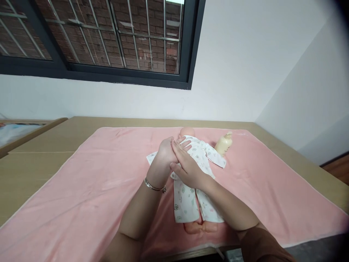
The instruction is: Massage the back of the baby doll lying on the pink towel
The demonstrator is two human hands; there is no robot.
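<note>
On pink blanket, doll under left hand, right hand

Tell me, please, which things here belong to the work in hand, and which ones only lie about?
In hand:
- left hand and right hand, touching each other above the baby doll
- doll's white printed romper
- pink blanket under it

Lying about:
- cream-coloured bottle, untouched beside the doll
- wooden table
- wooden frame, far left

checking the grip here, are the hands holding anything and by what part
Nothing visible is held: the left hand and right hand press flat against each other over the doll.
</note>
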